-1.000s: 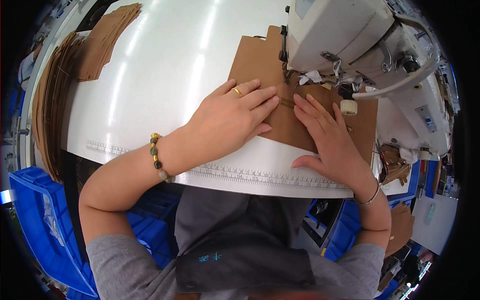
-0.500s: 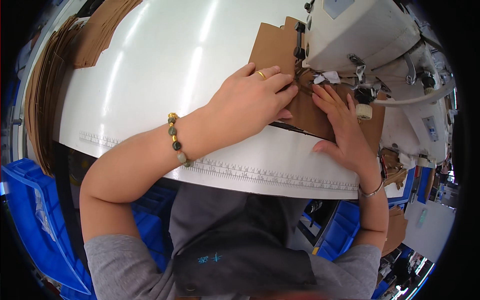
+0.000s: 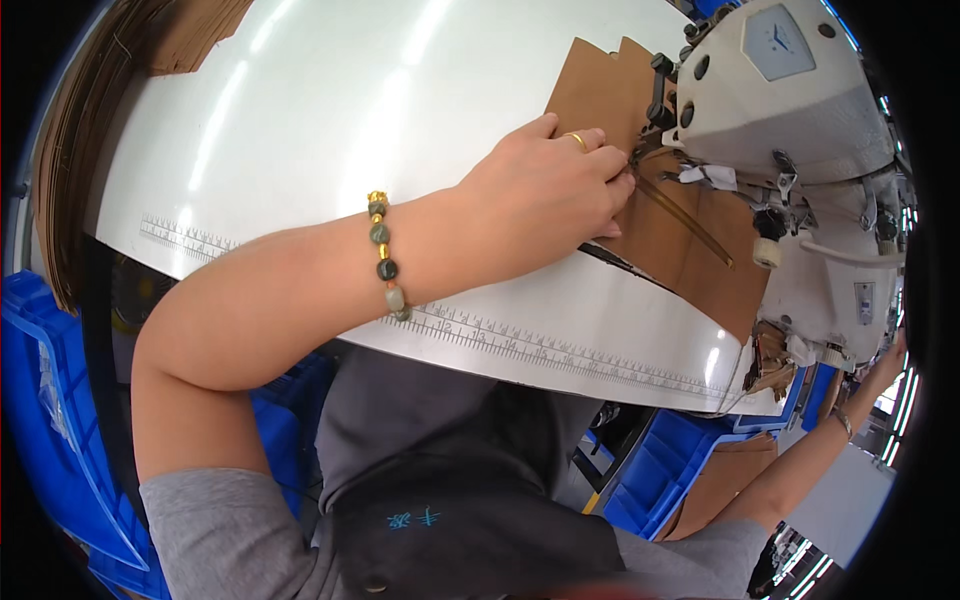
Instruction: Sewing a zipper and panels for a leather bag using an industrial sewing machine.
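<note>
My left hand [image 3: 560, 190], with a ring and a bead bracelet on that arm, lies on a brown sheet piece [image 3: 588, 85] beside the presser and needle area of the white sewing machine [image 3: 770, 110], fingers resting slightly bent, not gripping. A long narrow strip or opening [image 3: 690, 225] runs across the brown material to the right of those fingers. My right hand [image 3: 892, 352] reaches to the far right, by the machine's end at the dark rim of the picture; its fingers are too hidden to make out.
Stacks of brown pieces [image 3: 70, 130] lie at the white table's [image 3: 330, 120] left end. A printed ruler runs along the front edge. Blue bins [image 3: 30, 390] sit below at both sides, one at right [image 3: 640, 480] beside brown sheets. Small scraps [image 3: 775, 360] are heaped by the machine's base.
My right hand has left the brown piece and moved out to the far right. My left hand has shifted rightward. The view has shifted, and more of the strip shows.
</note>
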A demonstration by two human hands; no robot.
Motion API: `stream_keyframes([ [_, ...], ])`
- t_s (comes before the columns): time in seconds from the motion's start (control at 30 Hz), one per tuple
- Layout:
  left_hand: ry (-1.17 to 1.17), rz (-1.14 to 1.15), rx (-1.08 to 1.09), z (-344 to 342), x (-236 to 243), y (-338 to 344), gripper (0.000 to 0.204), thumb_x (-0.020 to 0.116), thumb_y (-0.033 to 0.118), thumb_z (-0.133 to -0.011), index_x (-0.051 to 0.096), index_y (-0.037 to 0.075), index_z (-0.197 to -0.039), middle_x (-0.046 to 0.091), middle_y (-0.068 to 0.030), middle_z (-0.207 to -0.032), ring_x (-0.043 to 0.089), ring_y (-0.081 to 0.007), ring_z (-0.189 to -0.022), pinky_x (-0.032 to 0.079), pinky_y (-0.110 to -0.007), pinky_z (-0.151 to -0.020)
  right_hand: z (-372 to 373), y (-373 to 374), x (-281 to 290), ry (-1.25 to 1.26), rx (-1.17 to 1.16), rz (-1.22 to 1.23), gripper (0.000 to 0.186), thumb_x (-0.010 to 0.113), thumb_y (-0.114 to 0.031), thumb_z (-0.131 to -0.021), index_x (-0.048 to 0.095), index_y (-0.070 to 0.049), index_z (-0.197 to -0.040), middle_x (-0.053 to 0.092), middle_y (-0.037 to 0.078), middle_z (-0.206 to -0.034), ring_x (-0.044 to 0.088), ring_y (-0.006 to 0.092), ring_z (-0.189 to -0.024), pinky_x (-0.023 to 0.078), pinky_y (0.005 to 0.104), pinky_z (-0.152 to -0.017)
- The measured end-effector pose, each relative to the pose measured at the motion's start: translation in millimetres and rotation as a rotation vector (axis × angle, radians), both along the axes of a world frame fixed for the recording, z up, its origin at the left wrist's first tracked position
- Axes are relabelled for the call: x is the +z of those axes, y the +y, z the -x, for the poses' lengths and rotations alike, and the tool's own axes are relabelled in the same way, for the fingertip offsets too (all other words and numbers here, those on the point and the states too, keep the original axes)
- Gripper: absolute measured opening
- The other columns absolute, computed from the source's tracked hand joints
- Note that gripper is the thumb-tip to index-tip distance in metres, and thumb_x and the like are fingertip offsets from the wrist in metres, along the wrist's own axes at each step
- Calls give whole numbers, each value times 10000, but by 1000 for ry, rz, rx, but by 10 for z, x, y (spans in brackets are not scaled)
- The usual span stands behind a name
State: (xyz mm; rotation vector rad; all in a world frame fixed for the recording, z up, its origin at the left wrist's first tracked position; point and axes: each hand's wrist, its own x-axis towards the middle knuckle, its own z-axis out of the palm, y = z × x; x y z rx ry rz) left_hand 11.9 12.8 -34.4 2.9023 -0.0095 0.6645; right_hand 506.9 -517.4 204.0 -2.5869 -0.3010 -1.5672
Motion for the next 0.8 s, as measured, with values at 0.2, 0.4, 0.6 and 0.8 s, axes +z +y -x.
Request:
stream_keyframes([
  [0.2, -13, 15, 1, -1, -19, 5, 398, 706, 365, -962, 703, 100, -1259, 680, -2, -1221, 620, -170, -1238, 509, -333, -968, -22, -571, -1071, 401, 512, -509, 503, 586, -386, -1080, 644, -6, -1405, 718, 111, -1261, 677, 171, -1077, 568, 324, -792],
  [0.4, -24, 24, -5, -8, -17, 6, 391, 716, 360, -954, 709, 92, -1239, 678, -5, -1195, 624, -168, -1220, 511, -330, -949, 320, -426, -1229, 325, 225, -485, 525, 605, -403, -1071, 648, 14, -1387, 686, 115, -1346, 681, 216, -1110, 567, 341, -862],
  [0.6, -45, 33, 5, 0, -11, -2, 387, 716, 364, -952, 714, 83, -1218, 676, -6, -1159, 632, -165, -1198, 518, -329, -928, 49, -255, -625, 605, 311, -793, 504, 680, -406, -1002, 690, 5, -1294, 722, 110, -1183, 683, 232, -1057, 548, 386, -931],
  [0.8, 71, 34, -4, -9, 43, 1, 391, 709, 379, -957, 721, 75, -1202, 684, -12, -1125, 640, -170, -1209, 524, -327, -923, 52, -323, -738, 638, 459, -893, 505, 646, -436, -1038, 653, -34, -1343, 681, 63, -1255, 630, 177, -1093, 497, 327, -948],
])
